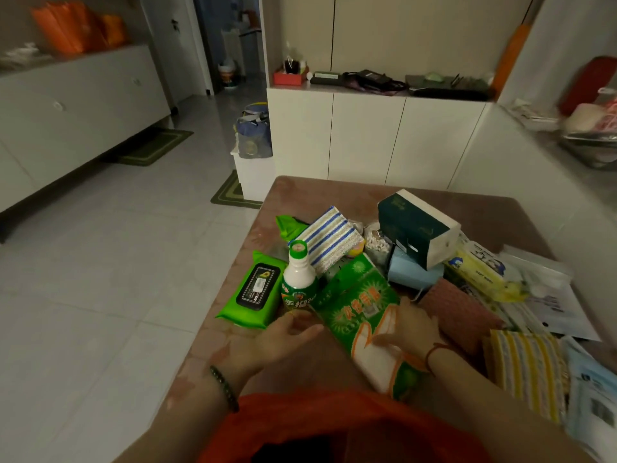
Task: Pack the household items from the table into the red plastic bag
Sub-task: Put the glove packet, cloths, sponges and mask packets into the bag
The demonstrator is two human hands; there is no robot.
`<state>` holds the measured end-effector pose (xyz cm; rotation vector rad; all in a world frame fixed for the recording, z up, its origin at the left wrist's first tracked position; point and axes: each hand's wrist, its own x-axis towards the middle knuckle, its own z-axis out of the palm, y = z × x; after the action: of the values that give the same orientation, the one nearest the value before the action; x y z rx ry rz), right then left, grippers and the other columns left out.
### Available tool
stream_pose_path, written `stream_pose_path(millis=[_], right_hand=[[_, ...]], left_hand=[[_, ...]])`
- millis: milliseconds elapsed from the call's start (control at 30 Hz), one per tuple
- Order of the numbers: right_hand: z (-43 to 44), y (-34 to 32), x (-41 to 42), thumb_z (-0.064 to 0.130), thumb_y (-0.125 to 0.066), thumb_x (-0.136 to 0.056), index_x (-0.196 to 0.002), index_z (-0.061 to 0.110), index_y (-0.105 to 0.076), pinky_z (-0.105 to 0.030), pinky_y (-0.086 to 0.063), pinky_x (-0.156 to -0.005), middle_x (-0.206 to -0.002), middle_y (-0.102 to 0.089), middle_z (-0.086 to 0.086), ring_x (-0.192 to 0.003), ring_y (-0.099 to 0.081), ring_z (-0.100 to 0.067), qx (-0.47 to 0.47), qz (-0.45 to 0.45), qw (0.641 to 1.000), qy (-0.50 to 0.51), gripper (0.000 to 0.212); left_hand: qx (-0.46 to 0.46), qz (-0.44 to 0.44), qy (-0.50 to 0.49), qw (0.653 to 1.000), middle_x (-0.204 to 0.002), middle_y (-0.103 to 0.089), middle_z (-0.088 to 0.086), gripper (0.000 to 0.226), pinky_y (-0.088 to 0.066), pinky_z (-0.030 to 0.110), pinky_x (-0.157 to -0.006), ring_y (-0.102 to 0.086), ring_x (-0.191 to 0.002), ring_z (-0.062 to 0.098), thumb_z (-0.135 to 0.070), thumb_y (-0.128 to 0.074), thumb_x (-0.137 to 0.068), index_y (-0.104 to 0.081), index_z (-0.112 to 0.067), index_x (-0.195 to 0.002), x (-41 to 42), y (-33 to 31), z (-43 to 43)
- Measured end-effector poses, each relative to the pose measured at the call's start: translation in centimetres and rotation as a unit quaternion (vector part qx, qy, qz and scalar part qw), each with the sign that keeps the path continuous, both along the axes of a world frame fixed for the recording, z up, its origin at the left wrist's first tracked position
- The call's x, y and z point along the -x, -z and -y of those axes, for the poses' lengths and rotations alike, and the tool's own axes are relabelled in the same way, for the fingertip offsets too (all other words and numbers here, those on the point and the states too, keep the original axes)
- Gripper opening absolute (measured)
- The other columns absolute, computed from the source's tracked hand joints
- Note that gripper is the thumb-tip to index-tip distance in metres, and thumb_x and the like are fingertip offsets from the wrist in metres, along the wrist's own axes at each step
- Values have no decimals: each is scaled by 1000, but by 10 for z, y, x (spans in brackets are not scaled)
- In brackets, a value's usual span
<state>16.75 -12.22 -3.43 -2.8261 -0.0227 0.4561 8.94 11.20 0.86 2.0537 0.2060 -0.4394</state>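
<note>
The red plastic bag [334, 419] lies at the near table edge with its mouth open towards me. My right hand [412, 325] rests flat on a green glove package [354, 302], fingers pointing left. My left hand [287, 332] hovers with relaxed fingers just in front of a white bottle with a green cap [298, 279], holding nothing. A green wet-wipes pack [250, 292] lies left of the bottle. Behind them are a blue-striped cloth [329, 242], a dark green tissue pack [417, 225], a light blue pack [414, 274] and a yellow wipes pack [480, 272].
On the pinkish-brown table [334, 192], a reddish knitted cloth [457, 312], a yellow-striped cloth [527, 369], papers and a blue packet [591, 399] crowd the right side. White cabinets [367, 135] stand behind the table. Tiled floor lies to the left.
</note>
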Motion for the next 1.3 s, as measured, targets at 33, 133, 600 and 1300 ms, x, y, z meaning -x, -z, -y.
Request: stream_pose_path(millis=[33,133,600,1300], right_hand=[[3,0,2,46,-77,-64,-100,18,-57,-35,-47,-84,-103,-63,-2,-93,-60,-17,-58,-4,998,5,50],[18,-2,14,19,-75,-74,-65,6,-65,-35,-54,-63,-69,-69,-9,-62,-65,-19,-239,-16,969,54,18],[-46,-112,-4,36,-45,-93,-87,18,-67,-18,-52,-56,-79,-73,3,-69,-69,-7,-601,-87,788,100,28],[-115,-103,-44,15,-62,-86,-110,15,-56,-26,-53,-86,-112,-65,-5,-99,-62,-16,-606,263,714,233,24]], left_hand=[[-3,-10,-1,1000,-114,-56,1,47,-42,3,-75,-51,-101,9,-32,-55,-90,-44,-10,-130,-1,4,2],[12,-43,-11,999,-129,-54,6,60,-42,21,-95,-52,-106,10,-38,-56,-88,-36,-11,-137,-3,10,6],[449,100,-211,862,-97,-74,-1,41,-59,24,-68,-71,-80,12,-10,-73,-63,-66,-12,-104,-2,-38,0],[388,81,-216,892,-117,-68,15,82,-55,44,-84,-66,-103,32,-44,-88,-47,-61,-14,-118,5,-8,-72]])
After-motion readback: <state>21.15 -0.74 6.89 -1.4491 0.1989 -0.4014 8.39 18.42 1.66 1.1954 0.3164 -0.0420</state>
